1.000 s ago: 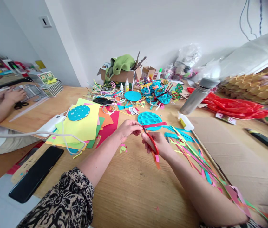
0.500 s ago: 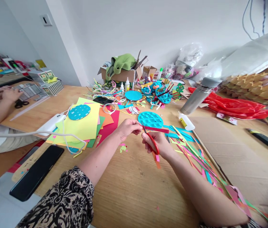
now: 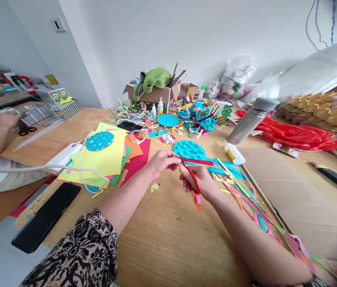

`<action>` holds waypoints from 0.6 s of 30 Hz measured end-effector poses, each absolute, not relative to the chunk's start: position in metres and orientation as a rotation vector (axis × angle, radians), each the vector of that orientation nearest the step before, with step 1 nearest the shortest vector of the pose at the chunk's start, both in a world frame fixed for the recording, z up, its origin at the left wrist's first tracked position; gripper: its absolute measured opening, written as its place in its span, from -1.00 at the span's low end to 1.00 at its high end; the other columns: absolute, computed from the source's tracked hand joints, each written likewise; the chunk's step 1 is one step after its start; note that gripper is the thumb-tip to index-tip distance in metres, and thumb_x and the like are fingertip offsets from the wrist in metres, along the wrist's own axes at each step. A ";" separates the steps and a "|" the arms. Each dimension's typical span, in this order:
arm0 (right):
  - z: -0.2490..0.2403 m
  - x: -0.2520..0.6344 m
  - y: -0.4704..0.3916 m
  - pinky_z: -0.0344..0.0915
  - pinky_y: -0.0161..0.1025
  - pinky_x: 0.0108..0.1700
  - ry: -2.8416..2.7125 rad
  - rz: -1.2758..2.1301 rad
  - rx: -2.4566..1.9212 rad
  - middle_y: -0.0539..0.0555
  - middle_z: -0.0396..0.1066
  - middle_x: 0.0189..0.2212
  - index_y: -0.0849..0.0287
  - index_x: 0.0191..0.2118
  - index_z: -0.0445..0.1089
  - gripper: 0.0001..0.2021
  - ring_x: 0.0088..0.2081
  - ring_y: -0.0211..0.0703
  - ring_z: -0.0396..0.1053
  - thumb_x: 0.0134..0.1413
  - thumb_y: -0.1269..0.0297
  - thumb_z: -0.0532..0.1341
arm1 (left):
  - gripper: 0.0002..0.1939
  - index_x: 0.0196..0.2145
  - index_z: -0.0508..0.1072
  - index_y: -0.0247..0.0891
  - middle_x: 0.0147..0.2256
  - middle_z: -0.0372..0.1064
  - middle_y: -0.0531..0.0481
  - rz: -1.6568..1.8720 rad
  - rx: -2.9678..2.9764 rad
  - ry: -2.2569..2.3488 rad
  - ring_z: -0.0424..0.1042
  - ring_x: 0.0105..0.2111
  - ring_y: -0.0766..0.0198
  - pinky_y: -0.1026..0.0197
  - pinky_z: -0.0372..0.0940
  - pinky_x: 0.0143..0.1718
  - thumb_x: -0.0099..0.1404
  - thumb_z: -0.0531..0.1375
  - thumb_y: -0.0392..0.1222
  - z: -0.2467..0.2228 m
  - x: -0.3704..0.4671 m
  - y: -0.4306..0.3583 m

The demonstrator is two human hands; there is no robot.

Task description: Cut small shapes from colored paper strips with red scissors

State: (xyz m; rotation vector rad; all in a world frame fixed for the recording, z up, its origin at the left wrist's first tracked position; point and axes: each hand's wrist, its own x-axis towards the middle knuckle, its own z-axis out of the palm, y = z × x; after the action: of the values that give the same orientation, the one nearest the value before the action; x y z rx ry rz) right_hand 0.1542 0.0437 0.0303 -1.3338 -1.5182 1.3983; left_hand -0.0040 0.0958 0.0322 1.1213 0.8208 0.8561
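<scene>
Red-handled scissors [image 3: 196, 183] are gripped in my right hand [image 3: 202, 181], their blades pointing up and left across a red paper strip [image 3: 201, 162]. My left hand [image 3: 164, 162] pinches the left end of that strip between thumb and fingers, close to the blades. Just beyond the strip lies a blue oval with a dimpled surface [image 3: 189, 149]. An orange paper strip [image 3: 197, 205] shows beneath my right hand. Several small green and pink paper bits [image 3: 155, 186] lie on the table below my left hand.
Coloured paper sheets [image 3: 111, 143] and a black phone [image 3: 47, 217] lie to the left. Right are loose paper strips [image 3: 243, 191], a glue bottle [image 3: 234, 153], a steel flask [image 3: 247, 121], cardboard [image 3: 294, 195] and a utility knife [image 3: 336, 178]. A co-worker's hands [image 3: 5, 118] show far left.
Both my hands, with the strip and scissors, have shifted very slightly right. The co-worker's hands at the far left have moved a little to the left.
</scene>
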 end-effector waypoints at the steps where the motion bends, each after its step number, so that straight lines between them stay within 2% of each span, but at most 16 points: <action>1: 0.030 0.154 0.043 0.14 -0.41 -0.71 -1.520 1.399 -1.342 -0.01 0.30 -0.74 0.24 -0.58 0.29 -0.52 -0.75 -0.31 0.27 -0.08 -0.16 0.24 | -0.85 -0.46 0.42 -0.39 -0.56 0.36 0.02 0.864 1.122 0.822 0.32 -0.57 0.42 0.30 0.21 -0.44 -0.02 0.28 -0.27 0.031 -0.004 0.096; 18: 0.032 0.155 0.043 0.14 -0.41 -0.70 -1.538 1.416 -1.390 -0.04 0.27 -0.75 0.21 -0.56 0.26 -0.47 -0.74 -0.32 0.27 -0.15 -0.26 0.22 | -0.88 -0.45 0.44 -0.41 -0.56 0.37 0.03 0.850 1.126 0.834 0.32 -0.58 0.43 0.30 0.22 -0.45 0.01 0.25 -0.30 0.030 -0.005 0.098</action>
State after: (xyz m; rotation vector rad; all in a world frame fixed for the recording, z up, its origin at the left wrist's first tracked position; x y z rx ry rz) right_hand 0.1553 0.0431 0.0320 -1.3898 -1.5376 1.4163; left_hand -0.0051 0.0977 0.0304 1.1259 0.8340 0.8498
